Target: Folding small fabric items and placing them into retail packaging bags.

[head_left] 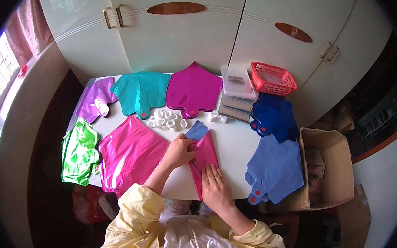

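Note:
A deep pink foil balloon, flat and folded into a narrow strip, lies on the white table in front of me. A piece of blue foil shows at its far end. My left hand is closed, its fingers pinching the pink foil near its left edge. Lying flat on the nearer part of the strip, my right hand has its fingers stretched out and presses it down. A thin dark line on the foil runs between the two hands. To the left is a larger bright pink foil balloon, spread flat.
Around the table lie flat foil balloons: green, lilac, teal, magenta, dark blue and light blue. Several small white rolls sit mid-table. A red basket stands behind; a cardboard box stands right.

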Demonstrator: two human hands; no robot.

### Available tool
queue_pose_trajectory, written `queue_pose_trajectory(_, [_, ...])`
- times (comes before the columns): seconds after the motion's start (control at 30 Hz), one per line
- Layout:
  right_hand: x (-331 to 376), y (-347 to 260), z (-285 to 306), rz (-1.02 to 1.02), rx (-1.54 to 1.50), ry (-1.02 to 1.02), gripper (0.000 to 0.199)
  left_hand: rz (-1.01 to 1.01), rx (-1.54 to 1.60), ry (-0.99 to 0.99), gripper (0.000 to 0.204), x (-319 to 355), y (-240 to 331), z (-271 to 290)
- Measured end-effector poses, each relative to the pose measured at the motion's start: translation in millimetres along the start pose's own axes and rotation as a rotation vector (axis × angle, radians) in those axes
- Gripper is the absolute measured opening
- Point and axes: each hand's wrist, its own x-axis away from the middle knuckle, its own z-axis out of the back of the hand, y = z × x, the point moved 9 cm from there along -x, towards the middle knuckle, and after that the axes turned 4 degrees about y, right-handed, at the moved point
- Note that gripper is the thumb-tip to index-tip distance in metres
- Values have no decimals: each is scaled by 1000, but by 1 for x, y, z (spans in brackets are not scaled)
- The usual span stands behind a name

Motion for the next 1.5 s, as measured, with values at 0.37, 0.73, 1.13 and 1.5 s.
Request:
queue_pose_trajectory(0.37, [1, 0, 0, -6, 2, -3, 40, -12, -6, -4, 17, 0, 2, 1])
queue_pose_trajectory(0.73, [7, 6, -11, -19, -52, -74, 40, -571, -47, -122, 26, 46, 86, -38])
queue_pose_trajectory(1.13, [4, 7, -2, -25, -117, 3, 44, -324, -351, -193, 42, 11, 60, -52])
queue_pose_trajectory(1.5, [5, 7, -4, -9, -105, -36, 45, -162, -320, -178, 41, -23, 43, -52])
